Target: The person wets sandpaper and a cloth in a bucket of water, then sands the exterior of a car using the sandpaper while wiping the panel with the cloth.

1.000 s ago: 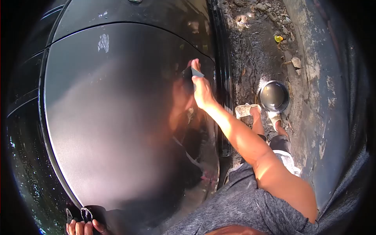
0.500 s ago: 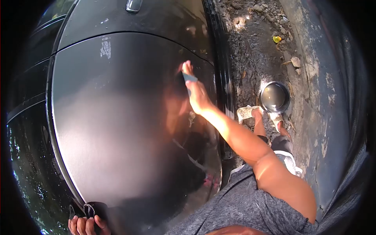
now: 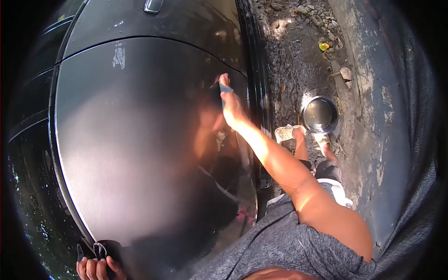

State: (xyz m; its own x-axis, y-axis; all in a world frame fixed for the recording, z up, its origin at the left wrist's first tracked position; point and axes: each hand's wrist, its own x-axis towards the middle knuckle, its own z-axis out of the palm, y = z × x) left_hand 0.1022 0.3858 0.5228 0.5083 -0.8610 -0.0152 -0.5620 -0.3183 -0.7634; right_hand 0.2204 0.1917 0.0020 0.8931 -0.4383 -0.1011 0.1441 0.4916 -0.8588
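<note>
My right hand [image 3: 229,102] lies against the dark car panel [image 3: 116,154], near its right side. A small grey sheet [image 3: 225,88] is held between its thumb and fingers, partly hidden by the hand. At the bottom left, the fingers of my left hand [image 3: 97,268] are curled beside the panel's edge, around a black item [image 3: 109,249] that I cannot make out. The panel is matte across its middle and reflects my right hand and forearm. Whitish marks show at its upper left.
A round bowl of cloudy liquid [image 3: 320,115] stands on the muddy ground [image 3: 298,60], just beyond my feet in light shoes. Stones lie farther off. A worn wall [image 3: 373,116] runs along the right, and a door handle [image 3: 153,5] shows at the top.
My right hand has moved slightly left and down along the panel with the grey sheet. The camera view has also shifted. My left hand stays at the panel's lower edge.
</note>
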